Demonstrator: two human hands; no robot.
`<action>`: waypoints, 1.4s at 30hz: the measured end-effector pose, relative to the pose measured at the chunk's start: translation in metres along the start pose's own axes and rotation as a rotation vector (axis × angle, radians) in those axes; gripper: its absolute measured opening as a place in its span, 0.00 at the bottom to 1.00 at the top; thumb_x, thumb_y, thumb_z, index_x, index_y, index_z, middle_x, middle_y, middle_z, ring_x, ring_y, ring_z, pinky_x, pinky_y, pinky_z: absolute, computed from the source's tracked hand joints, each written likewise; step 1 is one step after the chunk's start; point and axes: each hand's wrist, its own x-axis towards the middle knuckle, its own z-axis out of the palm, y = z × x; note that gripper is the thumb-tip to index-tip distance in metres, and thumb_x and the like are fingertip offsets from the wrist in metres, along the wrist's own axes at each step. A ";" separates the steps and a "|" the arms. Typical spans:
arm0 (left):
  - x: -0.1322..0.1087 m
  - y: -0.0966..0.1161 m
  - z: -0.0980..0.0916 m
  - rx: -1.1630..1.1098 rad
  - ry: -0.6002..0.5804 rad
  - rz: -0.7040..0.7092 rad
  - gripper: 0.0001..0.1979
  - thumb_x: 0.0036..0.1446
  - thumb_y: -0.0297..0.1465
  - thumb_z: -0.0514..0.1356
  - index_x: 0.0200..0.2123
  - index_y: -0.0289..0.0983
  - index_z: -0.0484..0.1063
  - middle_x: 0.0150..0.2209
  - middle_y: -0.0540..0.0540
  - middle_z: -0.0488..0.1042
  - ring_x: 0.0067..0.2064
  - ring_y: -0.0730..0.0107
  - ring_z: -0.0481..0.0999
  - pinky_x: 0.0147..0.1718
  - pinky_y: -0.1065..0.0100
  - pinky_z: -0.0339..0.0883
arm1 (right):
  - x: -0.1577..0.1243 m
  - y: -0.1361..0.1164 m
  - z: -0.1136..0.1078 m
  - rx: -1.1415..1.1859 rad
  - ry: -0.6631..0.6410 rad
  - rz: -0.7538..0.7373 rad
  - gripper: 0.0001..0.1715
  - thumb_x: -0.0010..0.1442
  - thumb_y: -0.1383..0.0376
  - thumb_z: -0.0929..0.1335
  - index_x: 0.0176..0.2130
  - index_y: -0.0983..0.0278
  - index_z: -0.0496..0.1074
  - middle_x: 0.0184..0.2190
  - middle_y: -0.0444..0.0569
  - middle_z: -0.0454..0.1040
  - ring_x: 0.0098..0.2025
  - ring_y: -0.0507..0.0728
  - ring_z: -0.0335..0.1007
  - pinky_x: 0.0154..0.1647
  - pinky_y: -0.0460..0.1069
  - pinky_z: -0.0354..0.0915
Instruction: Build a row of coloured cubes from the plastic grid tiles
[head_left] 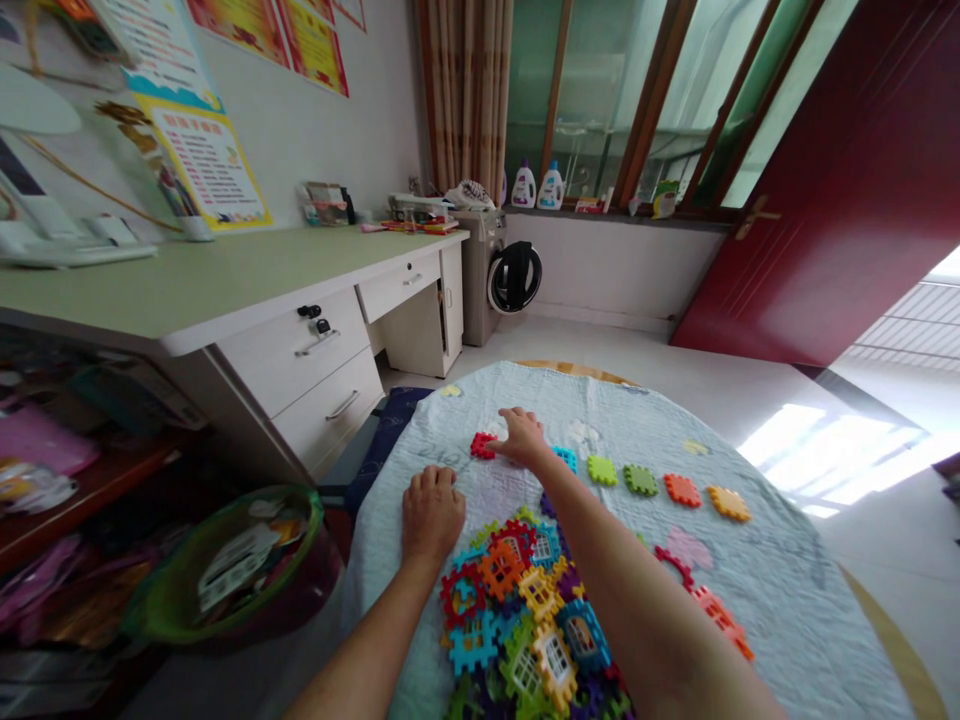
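Observation:
My right hand [523,437] reaches over the cloth, fingers apart, its thumb at the edge of a red notched building piece [481,446]; whether they touch I cannot tell. Partly behind that arm lies a blue piece [565,458]. A row runs on rightward with a lime piece [602,470], a green piece [640,480], an orange piece [682,490] and a yellow-orange piece [728,503]. Palm down, my left hand [433,510] rests on the cloth near the left edge, holding nothing visible. Between my forearms sits a pile of mixed interlocking plastic pieces [501,568], many with window grids.
A pale blue patterned cloth [795,590] covers the round table. Right of my right arm lie a red ring-like piece [673,566] and orange pieces [720,618]. A green-rimmed basket [169,620] stands at left, below a long desk [247,275]. A washing machine [478,280] is behind.

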 end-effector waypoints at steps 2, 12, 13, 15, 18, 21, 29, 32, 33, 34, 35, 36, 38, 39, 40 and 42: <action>0.000 0.000 0.000 0.008 0.001 -0.006 0.11 0.57 0.27 0.54 0.42 0.38 0.71 0.43 0.42 0.71 0.46 0.60 0.67 0.45 0.61 0.60 | -0.012 0.020 -0.015 0.082 0.093 0.046 0.35 0.55 0.56 0.70 0.59 0.62 0.64 0.58 0.56 0.65 0.56 0.65 0.61 0.53 0.57 0.58; 0.000 -0.001 0.003 0.031 0.025 0.012 0.11 0.57 0.28 0.53 0.42 0.38 0.72 0.43 0.42 0.71 0.45 0.59 0.68 0.43 0.61 0.61 | -0.180 0.154 -0.039 0.273 0.438 0.111 0.22 0.54 0.53 0.67 0.46 0.60 0.74 0.48 0.53 0.73 0.52 0.63 0.68 0.56 0.59 0.61; 0.000 -0.001 0.002 0.032 0.022 0.012 0.11 0.57 0.28 0.53 0.42 0.38 0.72 0.43 0.42 0.71 0.45 0.59 0.69 0.43 0.62 0.61 | -0.199 0.165 -0.035 0.287 0.461 0.171 0.22 0.54 0.52 0.67 0.45 0.60 0.74 0.47 0.53 0.74 0.51 0.63 0.69 0.54 0.59 0.62; 0.000 -0.001 0.002 0.031 0.020 0.011 0.11 0.57 0.28 0.53 0.42 0.38 0.72 0.43 0.42 0.71 0.45 0.59 0.69 0.43 0.62 0.61 | -0.234 0.185 -0.027 0.323 0.480 0.288 0.23 0.53 0.50 0.66 0.43 0.61 0.75 0.45 0.53 0.75 0.47 0.62 0.71 0.49 0.58 0.66; 0.001 -0.001 0.002 0.034 0.023 0.013 0.12 0.57 0.28 0.53 0.42 0.38 0.72 0.43 0.42 0.72 0.45 0.58 0.69 0.43 0.62 0.61 | -0.268 0.204 -0.012 0.370 0.505 0.437 0.24 0.52 0.50 0.65 0.42 0.63 0.75 0.42 0.53 0.76 0.41 0.60 0.73 0.42 0.54 0.69; 0.001 -0.001 0.003 0.045 0.019 0.013 0.12 0.57 0.29 0.53 0.42 0.37 0.72 0.44 0.41 0.72 0.45 0.57 0.69 0.43 0.61 0.61 | -0.281 0.209 0.003 0.381 0.527 0.499 0.25 0.51 0.51 0.65 0.42 0.64 0.75 0.39 0.53 0.76 0.36 0.58 0.74 0.39 0.53 0.69; 0.001 -0.002 0.006 0.067 0.028 0.017 0.14 0.57 0.30 0.52 0.44 0.38 0.73 0.44 0.40 0.72 0.45 0.56 0.69 0.42 0.61 0.61 | -0.280 0.203 0.020 0.285 0.634 0.389 0.19 0.55 0.56 0.63 0.40 0.64 0.74 0.38 0.53 0.74 0.39 0.59 0.71 0.45 0.54 0.66; 0.000 -0.001 0.003 0.075 0.023 0.018 0.14 0.57 0.30 0.52 0.44 0.37 0.73 0.44 0.40 0.72 0.45 0.56 0.69 0.41 0.61 0.61 | -0.281 0.204 0.020 0.296 0.628 0.383 0.18 0.56 0.57 0.63 0.40 0.64 0.74 0.38 0.53 0.74 0.40 0.59 0.70 0.45 0.54 0.66; 0.000 0.000 0.002 0.077 0.020 0.017 0.14 0.57 0.30 0.52 0.43 0.37 0.73 0.44 0.40 0.72 0.45 0.56 0.69 0.41 0.61 0.61 | -0.282 0.204 0.020 0.298 0.625 0.380 0.18 0.57 0.57 0.63 0.40 0.64 0.74 0.38 0.53 0.74 0.40 0.59 0.70 0.45 0.54 0.66; 0.000 0.001 0.001 0.078 0.016 0.017 0.14 0.57 0.30 0.51 0.43 0.37 0.73 0.44 0.40 0.72 0.45 0.56 0.69 0.41 0.61 0.61 | -0.282 0.204 0.020 0.301 0.624 0.378 0.17 0.57 0.57 0.63 0.39 0.64 0.74 0.38 0.53 0.74 0.40 0.59 0.70 0.44 0.54 0.66; 0.000 0.001 0.000 0.080 0.012 0.015 0.14 0.57 0.30 0.51 0.43 0.37 0.73 0.44 0.40 0.72 0.45 0.56 0.70 0.41 0.61 0.61 | -0.282 0.203 0.019 0.304 0.625 0.376 0.17 0.57 0.57 0.63 0.39 0.64 0.74 0.37 0.52 0.74 0.40 0.59 0.70 0.44 0.53 0.65; 0.000 0.001 0.000 0.081 0.010 0.013 0.14 0.57 0.30 0.51 0.43 0.37 0.73 0.44 0.39 0.72 0.45 0.55 0.70 0.41 0.61 0.61 | -0.282 0.203 0.019 0.306 0.628 0.376 0.17 0.58 0.57 0.63 0.38 0.64 0.75 0.37 0.52 0.74 0.40 0.59 0.69 0.44 0.53 0.65; 0.000 0.001 0.000 0.083 0.007 0.012 0.15 0.57 0.30 0.51 0.44 0.37 0.73 0.45 0.39 0.72 0.45 0.55 0.69 0.41 0.60 0.61 | -0.282 0.201 0.017 0.307 0.633 0.376 0.17 0.58 0.57 0.63 0.38 0.64 0.75 0.38 0.53 0.74 0.40 0.58 0.69 0.45 0.53 0.65; 0.001 0.000 0.001 0.083 0.007 0.013 0.15 0.57 0.30 0.51 0.44 0.37 0.73 0.45 0.39 0.72 0.45 0.55 0.69 0.41 0.60 0.61 | -0.282 0.201 0.016 0.308 0.632 0.375 0.17 0.59 0.57 0.62 0.37 0.64 0.75 0.38 0.53 0.75 0.41 0.59 0.69 0.45 0.53 0.64; 0.001 0.000 0.001 0.083 0.008 0.015 0.15 0.57 0.31 0.51 0.44 0.37 0.73 0.45 0.39 0.72 0.45 0.55 0.69 0.42 0.60 0.61 | -0.283 0.200 0.016 0.311 0.631 0.373 0.17 0.59 0.56 0.62 0.37 0.64 0.75 0.38 0.53 0.75 0.41 0.59 0.69 0.45 0.53 0.64; 0.001 -0.001 0.003 0.083 0.010 0.019 0.15 0.57 0.31 0.51 0.44 0.37 0.73 0.45 0.39 0.72 0.46 0.54 0.69 0.42 0.60 0.61 | -0.284 0.199 0.014 0.325 0.628 0.365 0.18 0.59 0.56 0.62 0.36 0.63 0.75 0.37 0.52 0.75 0.41 0.59 0.69 0.45 0.53 0.63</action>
